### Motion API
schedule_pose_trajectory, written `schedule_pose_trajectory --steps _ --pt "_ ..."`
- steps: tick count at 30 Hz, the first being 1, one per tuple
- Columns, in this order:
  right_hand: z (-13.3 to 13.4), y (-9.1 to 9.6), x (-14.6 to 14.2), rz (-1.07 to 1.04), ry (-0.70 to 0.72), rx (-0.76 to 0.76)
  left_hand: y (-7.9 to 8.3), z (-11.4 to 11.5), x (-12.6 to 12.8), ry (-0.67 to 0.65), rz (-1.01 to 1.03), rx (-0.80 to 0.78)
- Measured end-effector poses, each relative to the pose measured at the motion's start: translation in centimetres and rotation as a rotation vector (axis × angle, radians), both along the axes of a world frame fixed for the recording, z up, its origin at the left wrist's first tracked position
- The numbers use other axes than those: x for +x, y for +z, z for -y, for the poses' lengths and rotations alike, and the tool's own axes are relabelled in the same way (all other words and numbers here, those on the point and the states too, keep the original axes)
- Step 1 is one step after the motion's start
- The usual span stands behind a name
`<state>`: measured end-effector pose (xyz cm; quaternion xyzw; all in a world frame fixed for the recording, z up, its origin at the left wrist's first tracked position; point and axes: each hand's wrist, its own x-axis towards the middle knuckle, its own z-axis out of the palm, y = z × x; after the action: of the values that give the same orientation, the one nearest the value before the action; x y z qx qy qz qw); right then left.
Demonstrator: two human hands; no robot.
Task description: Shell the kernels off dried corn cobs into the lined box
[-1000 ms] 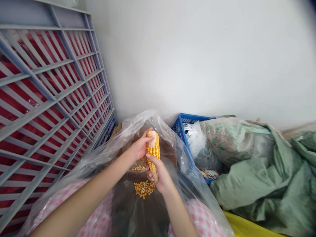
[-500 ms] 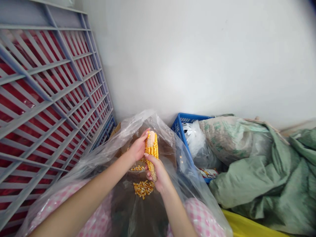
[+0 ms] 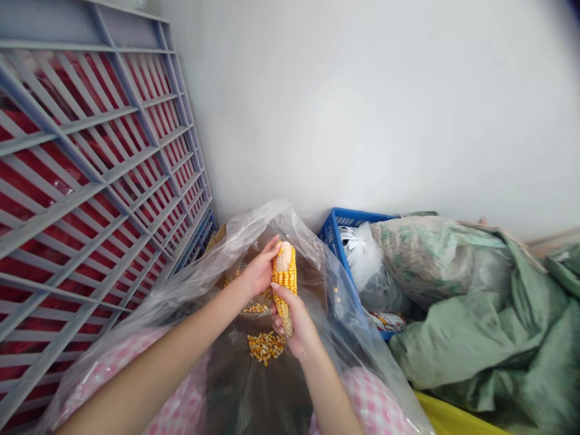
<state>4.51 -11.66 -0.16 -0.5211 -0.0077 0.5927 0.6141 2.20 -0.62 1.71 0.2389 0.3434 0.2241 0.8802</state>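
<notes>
An ear of corn (image 3: 285, 275) with yellow kernels is held upright, slightly tilted, between both hands. Near its top a strip of cob is bare of kernels. My left hand (image 3: 261, 270) grips the upper left side, thumb close to the bare strip. Lower down, my right hand (image 3: 293, 319) wraps the bottom part, its thumb pressed on the kernels. Beneath the hands, loose corn kernels (image 3: 265, 348) lie in a pile in a clear plastic bag (image 3: 362, 356), which spreads over my knees. More kernels lie behind, partly hidden by my left hand.
To the left stands a tall grey-purple slatted crate (image 3: 104, 175) with red material behind it. On the right, a blue basket (image 3: 333, 232) holds plastic bags and a stuffed sack (image 3: 435, 254). Green cloth (image 3: 489, 338) is heaped beside it. A white wall (image 3: 362, 109) rises behind.
The whole view has shifted slightly, so everything sits a little farther right. Both hands keep the same hold on the ear of corn.
</notes>
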Motion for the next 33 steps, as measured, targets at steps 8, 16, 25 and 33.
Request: schedule_pose_trajectory --steps 8,16,25,33 --pt "0.0 0.0 -0.2 0.018 0.007 -0.020 -0.6 0.0 0.1 0.027 0.004 0.012" --pt "-0.3 -0.1 0.0 0.028 0.000 -0.039 -0.8 0.3 0.7 -0.018 -0.062 -0.045" --pt "-0.7 -0.1 -0.3 0.056 0.008 -0.039 -0.3 -0.1 0.8 -0.142 -0.176 0.008" --pt "-0.4 -0.3 -0.8 0.170 0.076 -0.067 -1.2 -1.4 0.3 -0.046 -0.169 0.123"
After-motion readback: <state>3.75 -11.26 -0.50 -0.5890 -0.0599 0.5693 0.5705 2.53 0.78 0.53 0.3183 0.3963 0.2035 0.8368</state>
